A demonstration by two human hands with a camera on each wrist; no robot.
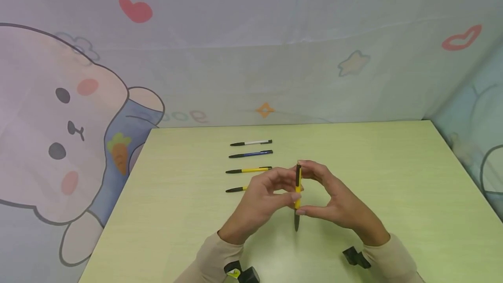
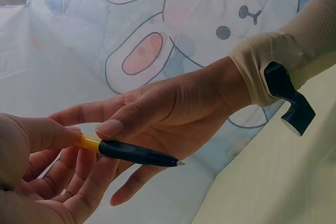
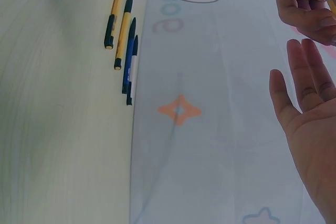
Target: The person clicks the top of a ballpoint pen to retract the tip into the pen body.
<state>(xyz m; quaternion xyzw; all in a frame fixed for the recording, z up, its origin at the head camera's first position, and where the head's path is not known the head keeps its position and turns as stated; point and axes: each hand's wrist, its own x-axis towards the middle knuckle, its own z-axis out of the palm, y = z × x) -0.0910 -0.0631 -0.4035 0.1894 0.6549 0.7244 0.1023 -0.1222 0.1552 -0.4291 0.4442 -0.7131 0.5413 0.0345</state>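
Observation:
A yellow ballpoint pen [image 1: 298, 200] with a black grip and clip stands upright between the two hands, its tip pointing down in the head view. The left hand [image 1: 261, 193] pinches its barrel between thumb and fingertips. Curved around from the other side, the right hand [image 1: 342, 200] has its thumb low on the pen and a fingertip at the top end. In the left wrist view the right thumb [image 2: 112, 128] lies at the black grip [image 2: 136, 152], and a metal point shows. Other right-hand fingers [image 3: 304, 72] extend fairly straight in the right wrist view.
Left of the hands lies a column of pens: a white pen [image 1: 251, 143], a blue pen [image 1: 251, 153] and a yellow pen [image 1: 247, 170], with another yellow pen [image 1: 237, 189] partly behind the left hand. The pale table [image 1: 177, 230] meets a printed cloth backdrop [image 1: 235, 77].

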